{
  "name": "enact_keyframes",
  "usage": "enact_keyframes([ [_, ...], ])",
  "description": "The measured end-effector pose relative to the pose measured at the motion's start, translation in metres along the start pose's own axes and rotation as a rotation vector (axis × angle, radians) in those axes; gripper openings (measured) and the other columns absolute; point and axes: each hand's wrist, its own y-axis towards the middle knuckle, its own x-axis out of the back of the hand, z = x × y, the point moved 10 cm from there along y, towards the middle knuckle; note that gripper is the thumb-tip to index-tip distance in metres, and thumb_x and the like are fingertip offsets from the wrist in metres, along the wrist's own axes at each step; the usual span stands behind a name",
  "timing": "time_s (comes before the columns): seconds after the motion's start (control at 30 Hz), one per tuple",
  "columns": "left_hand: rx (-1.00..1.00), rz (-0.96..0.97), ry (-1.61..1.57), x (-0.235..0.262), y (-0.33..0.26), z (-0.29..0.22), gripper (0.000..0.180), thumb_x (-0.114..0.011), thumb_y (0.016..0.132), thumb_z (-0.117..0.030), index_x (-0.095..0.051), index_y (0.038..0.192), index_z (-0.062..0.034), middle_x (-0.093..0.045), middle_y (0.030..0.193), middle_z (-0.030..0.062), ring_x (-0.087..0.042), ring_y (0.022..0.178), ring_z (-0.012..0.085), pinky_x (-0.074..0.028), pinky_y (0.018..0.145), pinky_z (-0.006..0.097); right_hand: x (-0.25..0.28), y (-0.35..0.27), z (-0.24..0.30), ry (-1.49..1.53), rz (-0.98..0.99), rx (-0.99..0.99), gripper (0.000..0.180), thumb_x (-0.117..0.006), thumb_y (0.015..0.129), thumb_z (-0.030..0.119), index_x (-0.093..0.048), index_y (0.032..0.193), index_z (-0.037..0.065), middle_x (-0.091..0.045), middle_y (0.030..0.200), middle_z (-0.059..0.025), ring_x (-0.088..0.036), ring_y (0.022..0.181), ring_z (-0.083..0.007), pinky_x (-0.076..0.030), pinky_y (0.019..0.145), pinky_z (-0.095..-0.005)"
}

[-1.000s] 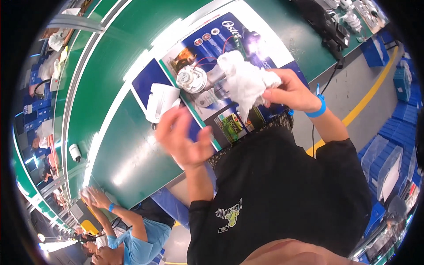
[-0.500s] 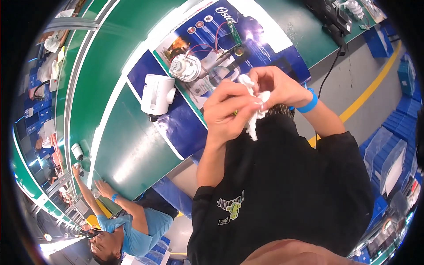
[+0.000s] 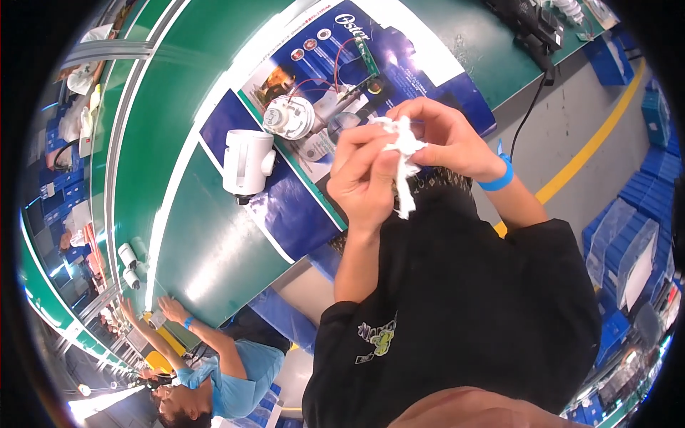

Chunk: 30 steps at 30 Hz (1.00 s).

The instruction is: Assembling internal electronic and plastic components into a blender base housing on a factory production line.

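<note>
Both my hands are raised together in front of my chest, pinching a crumpled white cloth (image 3: 404, 160) between them. My left hand (image 3: 362, 178) grips its left side; my right hand (image 3: 448, 139), with a blue wristband, holds its top and right side. A strip of the cloth hangs down below the fingers. Beyond my hands, on a blue printed mat (image 3: 399, 64), lie a round silver motor (image 3: 288, 117) with red wires and a small green circuit board (image 3: 367, 57). A white plastic housing (image 3: 246, 162) stands on the mat's left part.
The mat lies on a long green workbench (image 3: 207, 257). A black cable (image 3: 531, 93) runs off its far right edge. Blue bins (image 3: 653, 178) line the right. Another person in a light blue shirt (image 3: 228, 371) works at the bench lower left, hands on it.
My left hand rose from open and apart to join my right hand at the cloth. The cloth went from a big loose bundle over the bench to a small wad held close to my chest.
</note>
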Motion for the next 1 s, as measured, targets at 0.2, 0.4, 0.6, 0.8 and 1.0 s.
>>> enact_keyframes([
  [0.2,-0.043,0.372,-0.031,-0.022,0.002,-0.014,0.028,-0.070,0.075,0.002,-0.068,0.103,0.0007,-0.060,0.100,0.0122,-0.062,0.085,0.0207,-0.049,0.072,0.027,0.001,-0.007,0.006,-0.170,-0.039,-0.109,0.043,-0.070,0.068,-0.001,-0.052,0.107,0.003,-0.053,0.111,-0.0090,-0.052,0.106,-0.0184,-0.043,0.093,-0.0324],
  [0.4,-0.054,0.275,-0.087,-0.015,0.002,-0.013,0.023,-0.077,0.070,-0.002,-0.070,0.091,-0.0004,-0.064,0.091,0.0105,-0.062,0.081,0.0170,-0.049,0.068,0.026,-0.008,-0.010,0.009,-0.082,-0.086,-0.116,0.048,-0.074,0.066,-0.002,-0.050,0.108,0.002,-0.053,0.108,-0.0095,-0.053,0.105,-0.0192,-0.042,0.094,-0.0330],
  [0.6,-0.099,-0.063,-0.144,-0.006,-0.021,-0.011,0.018,-0.077,0.075,-0.009,-0.068,0.087,0.0010,-0.062,0.089,0.0096,-0.059,0.078,0.0163,-0.047,0.068,0.024,-0.004,-0.011,0.042,-0.322,-0.203,0.172,0.040,-0.076,0.067,-0.004,-0.058,0.102,0.000,-0.057,0.105,-0.0054,-0.053,0.067,-0.0039,-0.034,0.048,-0.0158],
  [0.8,-0.086,-0.187,-0.094,0.000,-0.027,-0.014,0.022,-0.073,0.081,-0.017,-0.065,0.088,0.0024,-0.060,0.091,0.0111,-0.057,0.080,0.0161,-0.046,0.068,0.025,-0.015,-0.027,0.068,-0.586,-0.299,0.502,0.042,-0.080,0.062,-0.003,-0.059,0.099,0.000,-0.057,0.103,-0.0091,-0.052,0.063,-0.0049,-0.035,0.048,-0.0161],
  [1.0,0.053,-0.236,-0.237,0.005,-0.037,-0.006,0.028,-0.064,0.090,-0.025,-0.059,0.089,0.0026,-0.059,0.093,0.0127,-0.054,0.080,0.0144,-0.043,0.071,0.025,-0.023,-0.053,0.091,-0.866,-0.492,0.862,0.037,-0.079,0.067,-0.006,-0.054,0.092,0.004,-0.054,0.097,-0.0099,-0.046,0.060,-0.0043,-0.036,0.048,-0.0157],
])
